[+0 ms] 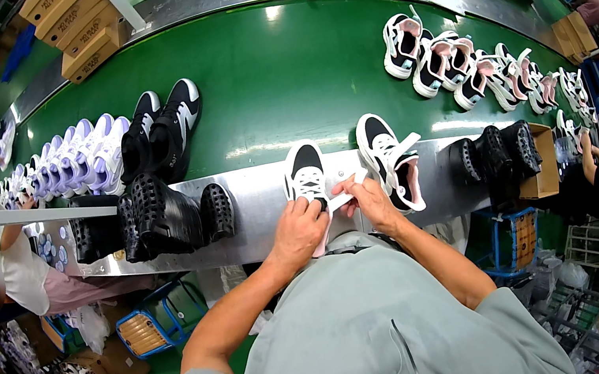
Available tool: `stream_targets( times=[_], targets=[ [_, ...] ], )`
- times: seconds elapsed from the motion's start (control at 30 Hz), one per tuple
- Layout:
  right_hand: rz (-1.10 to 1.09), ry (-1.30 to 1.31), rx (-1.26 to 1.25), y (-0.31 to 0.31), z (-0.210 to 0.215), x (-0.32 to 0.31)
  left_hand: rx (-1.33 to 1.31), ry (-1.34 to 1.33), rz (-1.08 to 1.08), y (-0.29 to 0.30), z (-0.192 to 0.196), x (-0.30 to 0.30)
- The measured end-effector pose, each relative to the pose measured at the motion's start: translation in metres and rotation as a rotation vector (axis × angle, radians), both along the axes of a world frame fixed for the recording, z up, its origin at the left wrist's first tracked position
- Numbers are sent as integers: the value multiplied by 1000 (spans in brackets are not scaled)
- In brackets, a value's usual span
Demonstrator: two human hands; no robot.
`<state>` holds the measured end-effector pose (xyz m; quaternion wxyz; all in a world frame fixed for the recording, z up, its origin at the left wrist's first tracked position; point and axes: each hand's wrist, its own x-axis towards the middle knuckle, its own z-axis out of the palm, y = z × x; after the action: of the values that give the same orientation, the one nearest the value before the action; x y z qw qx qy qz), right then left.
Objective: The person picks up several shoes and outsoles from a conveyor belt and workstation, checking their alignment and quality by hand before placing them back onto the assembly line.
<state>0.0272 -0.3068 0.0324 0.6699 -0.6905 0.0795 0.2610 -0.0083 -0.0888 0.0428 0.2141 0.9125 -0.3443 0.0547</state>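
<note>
A black-and-white sneaker [305, 163] with white laces and a pinkish heel lies on the metal bench edge, toe away from me. My left hand [299, 229] is closed on its collar, fingers bent over the opening. From the other side, my right hand [371, 202] pinches a short white strap [340, 201] at the ankle of this shoe. Just right of it sits a matching sneaker [389, 159], its strap sticking up and its pink lining showing. Parts of the first shoe's opening are hidden under my fingers.
Black studded blocks [160, 215] stand left of me, with similar blocks [494, 155] at right. Black shoes [173, 129] and lilac-white sneakers [90, 156] line the green belt [271, 72] at left; more sneakers [445, 57] sit at right. Co-workers are on both sides.
</note>
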Motion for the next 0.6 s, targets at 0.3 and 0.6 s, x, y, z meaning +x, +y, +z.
stream_targets(
  times=[0.3, 0.6],
  targets=[
    [198, -75, 130, -2, 28, 18, -212, 56, 139, 6, -1, -6],
    [262, -39, -7, -11, 25, 35, -182, 388, 505, -7, -8, -23]
  ],
)
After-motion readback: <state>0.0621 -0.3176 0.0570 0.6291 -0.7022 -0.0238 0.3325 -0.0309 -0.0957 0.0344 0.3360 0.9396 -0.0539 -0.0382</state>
